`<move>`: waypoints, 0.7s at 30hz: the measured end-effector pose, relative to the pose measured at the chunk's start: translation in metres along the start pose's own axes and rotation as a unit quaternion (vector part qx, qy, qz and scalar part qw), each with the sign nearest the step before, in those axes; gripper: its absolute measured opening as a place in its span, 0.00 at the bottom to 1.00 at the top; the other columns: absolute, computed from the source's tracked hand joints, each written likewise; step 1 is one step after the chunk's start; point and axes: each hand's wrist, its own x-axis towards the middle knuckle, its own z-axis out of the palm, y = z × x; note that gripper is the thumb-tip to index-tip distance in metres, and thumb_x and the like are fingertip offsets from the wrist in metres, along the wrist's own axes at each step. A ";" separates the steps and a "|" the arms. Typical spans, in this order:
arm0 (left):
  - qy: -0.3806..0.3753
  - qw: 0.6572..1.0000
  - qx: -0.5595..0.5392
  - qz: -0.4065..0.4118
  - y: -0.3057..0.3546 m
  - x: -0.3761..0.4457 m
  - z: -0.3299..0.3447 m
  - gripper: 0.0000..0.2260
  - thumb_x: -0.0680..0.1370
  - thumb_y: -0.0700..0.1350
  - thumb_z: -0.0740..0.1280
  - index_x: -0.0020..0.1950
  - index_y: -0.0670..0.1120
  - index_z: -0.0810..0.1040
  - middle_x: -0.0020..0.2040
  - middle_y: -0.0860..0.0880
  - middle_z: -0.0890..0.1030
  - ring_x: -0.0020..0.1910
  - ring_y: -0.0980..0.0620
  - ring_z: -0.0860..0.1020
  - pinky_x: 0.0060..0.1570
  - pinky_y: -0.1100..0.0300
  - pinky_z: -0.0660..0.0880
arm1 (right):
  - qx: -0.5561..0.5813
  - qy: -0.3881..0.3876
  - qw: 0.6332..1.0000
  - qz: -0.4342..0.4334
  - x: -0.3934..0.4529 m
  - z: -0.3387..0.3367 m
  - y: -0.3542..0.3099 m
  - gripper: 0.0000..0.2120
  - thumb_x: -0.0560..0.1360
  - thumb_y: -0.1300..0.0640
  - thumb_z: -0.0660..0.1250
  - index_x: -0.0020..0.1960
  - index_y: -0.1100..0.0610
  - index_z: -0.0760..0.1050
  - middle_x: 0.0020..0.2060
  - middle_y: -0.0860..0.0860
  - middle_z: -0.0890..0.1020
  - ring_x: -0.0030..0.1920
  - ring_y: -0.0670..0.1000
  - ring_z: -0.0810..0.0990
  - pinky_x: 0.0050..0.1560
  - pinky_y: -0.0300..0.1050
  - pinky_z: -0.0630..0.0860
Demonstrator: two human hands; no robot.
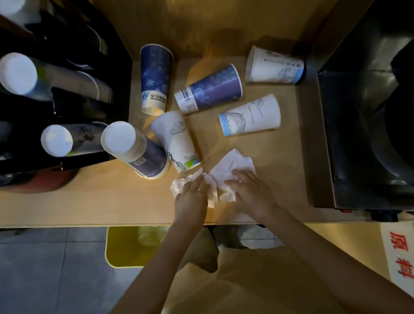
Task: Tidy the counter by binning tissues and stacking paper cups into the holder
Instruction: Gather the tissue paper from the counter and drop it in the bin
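Crumpled white tissues [229, 166] lie near the front edge of the wooden counter [104, 196]. My left hand [192, 198] rests on the left clump and my right hand [251, 190] on the right clump, fingers spread flat over the paper. Several paper cups lie tipped on the counter behind: a blue one [155, 77], a purple-blue one [208, 89], a white one at the back right [273, 66], a white one with a bridge drawing [250, 118] and a white one with line art [177, 140]. An upside-down stack of cups [135, 150] stands at the left.
A black cup holder [53, 105] with stacks of cups fills the left. A dark metal appliance [376, 107] stands at the right. Below the counter's front edge sits a yellow bin [126, 246] on the grey floor.
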 end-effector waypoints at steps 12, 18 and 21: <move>0.046 0.995 -0.083 -0.037 -0.028 -0.032 0.007 0.09 0.70 0.36 0.69 0.47 0.47 0.82 0.59 0.48 0.78 0.58 0.44 0.74 0.52 0.54 0.74 | 0.003 0.108 0.994 0.007 -0.002 0.024 -0.008 0.13 0.64 0.66 0.60 0.44 0.61 0.80 0.42 0.58 0.83 0.44 0.61 0.80 0.45 0.45 0.74; 0.064 0.945 -0.294 -0.128 -0.071 -0.090 0.001 0.07 0.71 0.35 0.67 0.46 0.40 0.83 0.52 0.41 0.83 0.51 0.43 0.80 0.47 0.64 0.69 | 0.201 0.042 0.978 0.026 -0.006 0.036 -0.066 0.10 0.67 0.70 0.64 0.45 0.63 0.81 0.43 0.57 0.83 0.42 0.50 0.79 0.44 0.42 0.73; 0.082 0.911 -0.343 -0.212 -0.108 -0.142 0.006 0.15 0.68 0.47 0.66 0.51 0.42 0.82 0.55 0.42 0.82 0.53 0.43 0.79 0.48 0.59 0.71 | 0.370 0.048 0.926 0.058 -0.020 0.057 -0.118 0.09 0.66 0.72 0.67 0.42 0.63 0.81 0.35 0.54 0.80 0.32 0.38 0.77 0.36 0.34 0.72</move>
